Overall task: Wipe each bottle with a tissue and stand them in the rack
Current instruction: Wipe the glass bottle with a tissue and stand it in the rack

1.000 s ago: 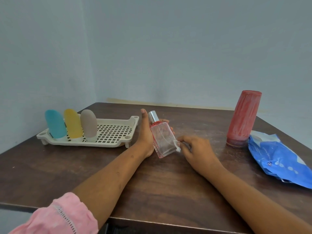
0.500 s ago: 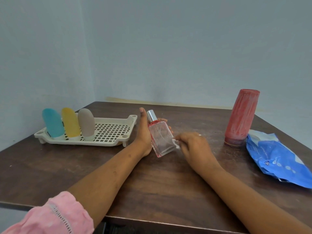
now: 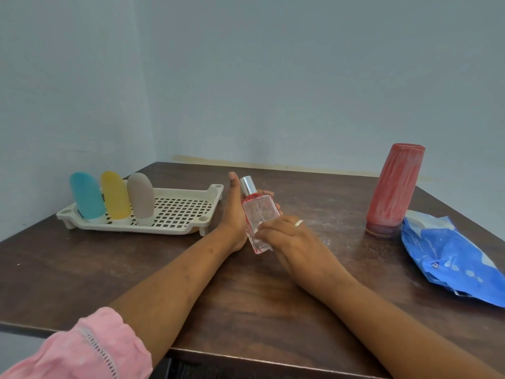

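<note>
My left hand (image 3: 234, 217) holds a clear glass perfume bottle (image 3: 257, 212) with a silver cap and red rim, tilted above the table's middle. Its thumb points up and its fingers wrap behind the glass. My right hand (image 3: 287, 236) lies over the bottle's lower front; the white tissue it held is now hidden under its fingers. At the back left a cream slotted rack (image 3: 175, 212) holds three upright bottles at its left end: teal (image 3: 87, 195), yellow (image 3: 115, 195), grey-brown (image 3: 140, 196).
A tall red bottle (image 3: 393, 190) stands upside down at the right of the dark wooden table (image 3: 246, 296). A blue wipes pack (image 3: 451, 255) lies beside it at the right edge. Walls close the table's left and back.
My right hand has slid left from the bottle's right edge onto its lower front, and the tissue is now covered. The left hand and bottle stay in place.
</note>
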